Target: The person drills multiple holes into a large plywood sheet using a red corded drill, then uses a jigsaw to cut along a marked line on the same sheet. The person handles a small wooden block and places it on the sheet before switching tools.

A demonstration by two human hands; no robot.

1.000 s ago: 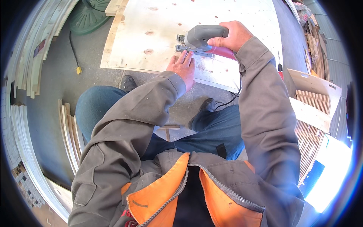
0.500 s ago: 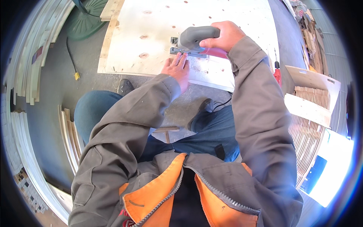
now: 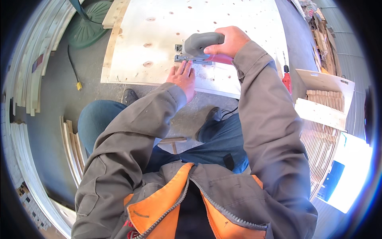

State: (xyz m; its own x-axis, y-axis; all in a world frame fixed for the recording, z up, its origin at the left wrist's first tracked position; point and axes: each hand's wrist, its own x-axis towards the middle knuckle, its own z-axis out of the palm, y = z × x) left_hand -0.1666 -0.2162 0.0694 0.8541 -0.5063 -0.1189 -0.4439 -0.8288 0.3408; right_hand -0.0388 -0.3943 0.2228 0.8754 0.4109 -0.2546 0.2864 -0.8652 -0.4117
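Note:
A grey jigsaw [image 3: 197, 44] rests with its flat metal base on a pale plywood sheet [image 3: 135, 47]. My right hand [image 3: 230, 43] is wrapped round the rear of its handle. The thumb lies along the handle's near side. My left hand [image 3: 184, 79] reaches in from below, palm down at the sheet's near edge, its fingers stretched forward and touching the base's near edge. Just beyond the front of the base is a small dark square opening [image 3: 178, 47] in the plywood. The blade cannot be seen, and sawdust specks lie near the base.
A red-handled tool [image 3: 287, 81] with a thin shaft stands at the sheet's right edge. Slatted wooden pieces fill a plywood crate [image 3: 324, 107] on the right. Long boards [image 3: 34, 71] are stacked at left, near a green round base [image 3: 89, 26] and a cable with a yellow plug [image 3: 79, 85].
The whole view has shifted slightly, so the scene sits a little lower and further left. The jigsaw and both hands keep nearly the same places on the plywood.

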